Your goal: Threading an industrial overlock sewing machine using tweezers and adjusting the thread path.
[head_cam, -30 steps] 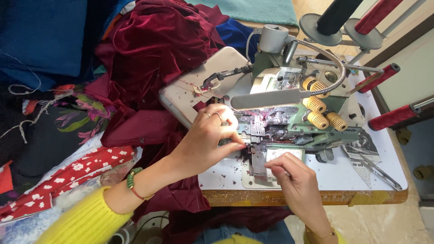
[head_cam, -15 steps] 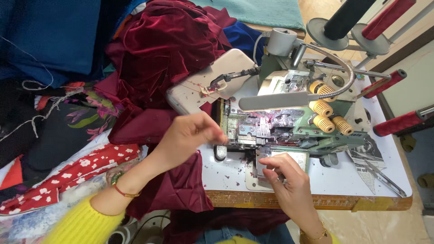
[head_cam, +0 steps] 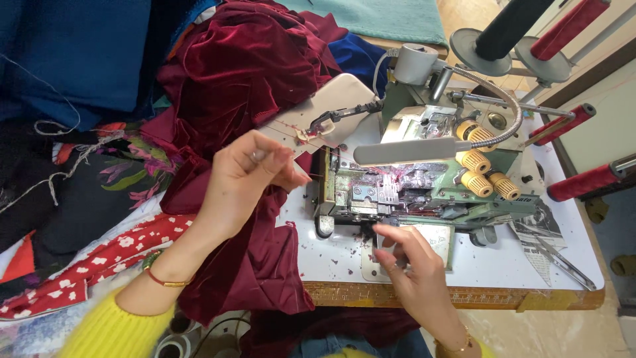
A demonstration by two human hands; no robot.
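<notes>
My left hand (head_cam: 248, 176) hovers left of the green sewing machine (head_cam: 424, 179), fingertips pinched on a thin red thread (head_cam: 331, 154) that runs toward the machine. My right hand (head_cam: 411, 265) rests on the machine's front plate (head_cam: 440, 238), fingers bent, touching the plate just below the needle area. A heap of dark red velvet cloth (head_cam: 245, 73) lies to the left and drapes under my left wrist over the table's front edge. Both sleeves are yellow.
Red thread cones (head_cam: 583, 182) and a black cone (head_cam: 507, 26) stand on rods at the right. A bent lamp arm (head_cam: 411, 151) lights the machine. Blue, black and red flowered fabrics (head_cam: 79, 265) pile at the left. Metal tweezers (head_cam: 563, 262) lie on the white table (head_cam: 490, 272).
My left hand has drawn away from the needle area to the left and upward, pulling the thread out. My right hand shifted slightly up onto the front plate.
</notes>
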